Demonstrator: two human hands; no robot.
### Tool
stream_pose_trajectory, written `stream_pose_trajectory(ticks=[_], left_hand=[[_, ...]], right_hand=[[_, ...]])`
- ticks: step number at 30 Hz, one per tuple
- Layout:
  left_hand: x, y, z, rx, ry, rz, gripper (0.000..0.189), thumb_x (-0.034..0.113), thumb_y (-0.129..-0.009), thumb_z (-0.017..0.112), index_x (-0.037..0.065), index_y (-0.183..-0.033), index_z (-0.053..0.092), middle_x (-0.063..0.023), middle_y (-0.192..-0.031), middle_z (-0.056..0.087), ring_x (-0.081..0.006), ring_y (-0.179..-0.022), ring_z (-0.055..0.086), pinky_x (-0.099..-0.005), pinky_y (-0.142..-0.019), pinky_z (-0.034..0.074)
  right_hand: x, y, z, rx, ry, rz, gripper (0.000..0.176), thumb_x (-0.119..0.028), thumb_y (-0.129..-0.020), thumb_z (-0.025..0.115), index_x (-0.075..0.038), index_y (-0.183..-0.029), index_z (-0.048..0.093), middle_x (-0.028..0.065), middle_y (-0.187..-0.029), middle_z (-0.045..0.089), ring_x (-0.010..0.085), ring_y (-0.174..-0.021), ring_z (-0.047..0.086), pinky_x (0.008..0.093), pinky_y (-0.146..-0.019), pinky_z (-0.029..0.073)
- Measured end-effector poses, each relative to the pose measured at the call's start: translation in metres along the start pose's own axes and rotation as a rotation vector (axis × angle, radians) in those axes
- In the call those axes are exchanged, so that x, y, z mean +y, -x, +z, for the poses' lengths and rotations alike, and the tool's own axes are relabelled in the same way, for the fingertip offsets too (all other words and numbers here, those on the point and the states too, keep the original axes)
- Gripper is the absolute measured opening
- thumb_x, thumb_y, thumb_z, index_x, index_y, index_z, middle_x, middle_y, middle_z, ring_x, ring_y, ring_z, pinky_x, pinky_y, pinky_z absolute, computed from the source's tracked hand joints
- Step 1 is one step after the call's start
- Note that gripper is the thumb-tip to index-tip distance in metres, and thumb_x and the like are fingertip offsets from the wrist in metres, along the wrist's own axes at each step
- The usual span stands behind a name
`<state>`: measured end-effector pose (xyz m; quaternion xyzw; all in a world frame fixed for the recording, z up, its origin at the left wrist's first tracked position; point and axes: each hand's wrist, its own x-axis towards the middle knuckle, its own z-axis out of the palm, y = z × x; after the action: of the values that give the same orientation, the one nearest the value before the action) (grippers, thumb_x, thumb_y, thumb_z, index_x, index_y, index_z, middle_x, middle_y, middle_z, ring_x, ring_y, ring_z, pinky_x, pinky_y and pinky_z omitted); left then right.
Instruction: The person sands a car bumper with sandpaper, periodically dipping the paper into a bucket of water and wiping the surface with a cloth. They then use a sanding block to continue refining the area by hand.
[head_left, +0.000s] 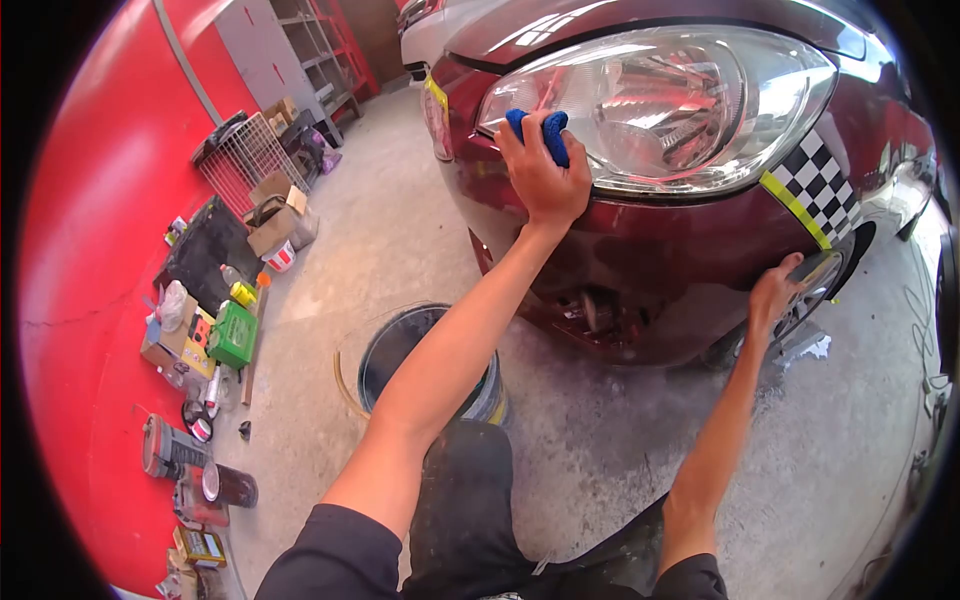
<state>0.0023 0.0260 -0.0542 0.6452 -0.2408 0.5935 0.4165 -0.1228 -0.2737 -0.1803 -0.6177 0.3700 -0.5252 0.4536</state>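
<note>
My left hand (545, 180) is closed round a folded blue cloth (556, 138), with its fingers at the lower left edge of the car's headlight (670, 105). The clear lens shows glossy reflections. Below it curves the dark red front bumper (640, 260). My right hand (775, 290) rests by the front wheel (818, 285), at the bumper's rear edge; its thumb shows, but its other fingers are hidden. A black-and-white checkered sticker (820, 185) with a yellow-green border sits on the bumper corner above that hand.
A dark bucket (400, 335) stands on the concrete floor (330, 270), partly behind my left forearm. Along the red wall (90, 300) lie a green container (233, 333), cardboard boxes (280, 215), a wire crate (245, 165) and tins. Grey shelving (310, 40) stands at the back.
</note>
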Motion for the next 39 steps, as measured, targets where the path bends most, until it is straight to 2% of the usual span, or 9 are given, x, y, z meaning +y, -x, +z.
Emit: stream_pose_trajectory(ticks=[3, 9, 15, 21, 26, 31, 33, 37, 39], left_hand=[[0.004, -0.001, -0.001, 0.008, 0.016, -0.029, 0.031, 0.014, -0.089, 0.066, 0.002, -0.116, 0.06, -0.0256, -0.114, 0.053, -0.046, -0.109, 0.052, -0.0549, -0.096, 0.043], [0.001, 0.0, 0.0, 0.019, 0.032, -0.016, 0.032, 0.014, -0.088, 0.066, 0.002, -0.117, 0.06, -0.0273, -0.113, 0.053, -0.0472, -0.109, 0.051, -0.0554, -0.096, 0.043], [0.002, -0.002, -0.001, 0.041, 0.03, 0.003, 0.034, 0.012, -0.084, 0.067, 0.005, -0.117, 0.06, -0.028, -0.109, 0.052, -0.0479, -0.102, 0.051, -0.0563, -0.09, 0.044], [-0.001, -0.001, 0.001, 0.021, 0.039, -0.014, 0.029, 0.012, -0.088, 0.065, 0.003, -0.115, 0.06, -0.026, -0.112, 0.054, -0.0467, -0.106, 0.052, -0.0551, -0.096, 0.042], [0.002, 0.0, 0.0, 0.029, 0.029, -0.016, 0.029, 0.012, -0.088, 0.065, 0.002, -0.115, 0.06, -0.0267, -0.111, 0.055, -0.0475, -0.107, 0.051, -0.0555, -0.096, 0.042], [0.002, -0.003, -0.002, 0.038, 0.017, 0.032, 0.029, 0.012, -0.088, 0.064, 0.001, -0.114, 0.06, -0.027, -0.11, 0.055, -0.0482, -0.108, 0.052, -0.0559, -0.097, 0.042], [0.0, -0.001, 0.001, 0.023, 0.023, 0.036, 0.029, 0.013, -0.089, 0.064, 0.001, -0.114, 0.06, -0.0274, -0.112, 0.056, -0.0481, -0.108, 0.052, -0.056, -0.098, 0.041], [-0.004, 0.0, 0.004, 0.039, -0.014, 0.02, 0.028, 0.017, -0.091, 0.065, 0.001, -0.114, 0.061, -0.0247, -0.115, 0.061, -0.0473, -0.113, 0.052, -0.0553, -0.105, 0.039], [-0.014, 0.001, 0.008, 0.04, -0.083, 0.098, 0.029, 0.017, -0.091, 0.067, 0.002, -0.114, 0.062, -0.026, -0.115, 0.06, -0.0455, -0.112, 0.054, -0.0545, -0.104, 0.039]], right_hand=[[0.01, 0.096, 0.004, 0.075, 0.08, -0.549, 0.084, -0.052, -0.113, 0.033, 0.012, -0.164, 0.013, 0.0341, -0.17, 0.019, 0.0487, -0.159, 0.017, 0.0508, -0.13, 0.017], [-0.035, -0.008, 0.0, 0.01, -0.024, -0.101, 0.081, -0.047, -0.113, 0.037, 0.01, -0.165, 0.012, 0.0332, -0.171, 0.017, 0.0459, -0.16, 0.018, 0.0462, -0.131, 0.015], [-0.005, 0.126, -0.002, -0.001, 0.058, -0.428, 0.081, -0.048, -0.113, 0.038, 0.008, -0.166, 0.013, 0.0333, -0.172, 0.012, 0.0447, -0.161, 0.013, 0.046, -0.131, 0.013], [-0.031, 0.011, 0.006, 0.036, 0.006, -0.112, 0.087, -0.06, -0.112, 0.029, 0.003, -0.168, 0.011, 0.0323, -0.173, 0.008, 0.0508, -0.159, 0.009, 0.0503, -0.13, 0.015], [0.041, 0.168, 0.02, 0.049, -0.112, -0.144, 0.081, -0.042, -0.114, 0.042, 0.013, -0.164, 0.012, 0.0367, -0.17, 0.014, 0.0453, -0.16, 0.017, 0.0456, -0.13, 0.016], [0.007, 0.091, 0.0, -0.014, -0.145, -0.094, 0.079, -0.044, -0.115, 0.038, 0.017, -0.16, 0.018, 0.0397, -0.166, 0.024, 0.048, -0.152, 0.033, 0.0462, -0.126, 0.023], [0.019, 0.061, 0.01, -0.043, -0.251, 0.01, 0.081, -0.048, -0.114, 0.043, 0.016, -0.16, 0.023, 0.0335, -0.168, 0.028, 0.042, -0.154, 0.033, 0.0434, -0.126, 0.022], [0.068, 0.184, 0.033, 0.104, -0.276, -0.061, 0.085, -0.048, -0.113, 0.044, 0.011, -0.165, 0.013, 0.0309, -0.172, 0.02, 0.04, -0.16, 0.022, 0.0413, -0.129, 0.017], [0.083, 0.193, 0.028, -0.047, -0.084, 0.172, 0.078, -0.04, -0.114, 0.042, 0.007, -0.167, 0.009, 0.0315, -0.173, 0.014, 0.04, -0.162, 0.013, 0.0401, -0.13, 0.013]])
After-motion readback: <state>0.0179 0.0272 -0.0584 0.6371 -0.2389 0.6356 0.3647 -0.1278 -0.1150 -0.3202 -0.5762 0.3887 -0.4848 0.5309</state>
